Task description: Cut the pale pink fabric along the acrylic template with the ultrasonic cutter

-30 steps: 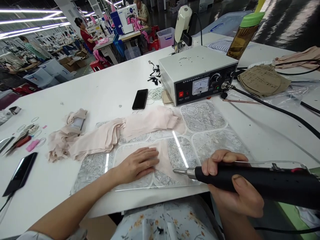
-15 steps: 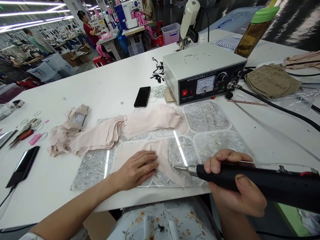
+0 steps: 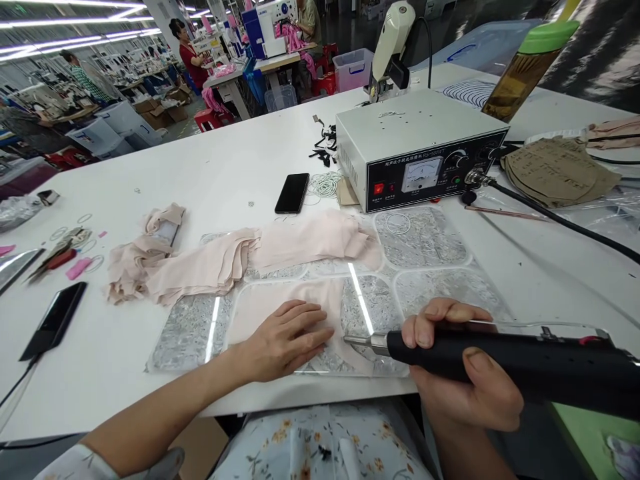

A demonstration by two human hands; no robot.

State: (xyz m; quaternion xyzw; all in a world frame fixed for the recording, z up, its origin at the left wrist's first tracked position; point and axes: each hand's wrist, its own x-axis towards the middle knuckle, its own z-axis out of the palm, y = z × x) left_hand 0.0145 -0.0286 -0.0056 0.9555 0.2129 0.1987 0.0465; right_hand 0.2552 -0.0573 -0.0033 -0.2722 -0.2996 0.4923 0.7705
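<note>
My left hand (image 3: pixel 290 339) lies flat with fingers stretched out on a pale pink fabric piece (image 3: pixel 320 293), which has a curved right edge. Beneath the fabric is a clear-topped board with a grey mottled pattern (image 3: pixel 430 293). Wrapped in my right hand (image 3: pixel 465 373) is a black ultrasonic welding handpiece (image 3: pixel 525 363). Its pointed metal tip (image 3: pixel 357 340) is at the fabric's curved edge, just right of my left fingertips; whether it touches cannot be made out.
Behind the board stands an ultrasonic generator box (image 3: pixel 425 133) with a black cable (image 3: pixel 565 213). Layered pink strips (image 3: pixel 310 240) lie along the board's far side. Phones (image 3: pixel 292 193), scissors (image 3: pixel 57 257), a green-lidded bottle (image 3: pixel 530 67) and cardboard patterns (image 3: pixel 560 170) are around. People sit at machines beyond.
My left hand has slid slightly right along the fabric. The handpiece tip has shifted a little left, now closer to my left fingers. The whole view has turned slightly.
</note>
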